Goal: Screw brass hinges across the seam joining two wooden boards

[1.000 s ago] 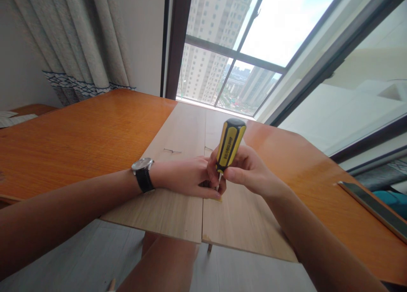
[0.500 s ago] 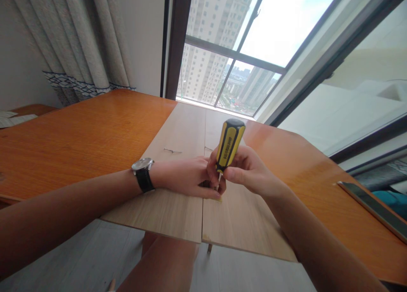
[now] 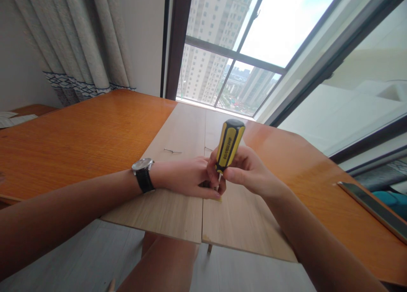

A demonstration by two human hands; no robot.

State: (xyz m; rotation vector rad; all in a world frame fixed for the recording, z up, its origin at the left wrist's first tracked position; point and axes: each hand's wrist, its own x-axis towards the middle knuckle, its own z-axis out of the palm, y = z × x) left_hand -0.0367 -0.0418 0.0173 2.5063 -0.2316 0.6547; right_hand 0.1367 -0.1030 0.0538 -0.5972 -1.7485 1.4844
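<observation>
A yellow-and-black screwdriver (image 3: 229, 146) stands nearly upright, its handle leaning slightly right. My right hand (image 3: 251, 171) is closed on it, fingers around the lower handle. My left hand (image 3: 187, 177) rests on the pale boards (image 3: 165, 215), its fingertips pinched near the screwdriver's shaft. Whatever those fingers hold is mostly hidden; a small yellowish piece (image 3: 217, 199) shows just below them on the right board. Two pale boards lie side by side with a narrow seam between them. Behind my left hand lie thin screws (image 3: 172, 151) on the left board.
Under the boards is an orange wooden table (image 3: 79, 135). A dark flat object with a metallic edge (image 3: 372, 209) lies at the table's right. Beyond the table are a window (image 3: 235, 54) and grey curtains (image 3: 82, 37). My legs show below the boards' front edge.
The screwdriver's handle has turned slightly about its own axis, shifting its printed lettering. Both hands stay in nearly the same place.
</observation>
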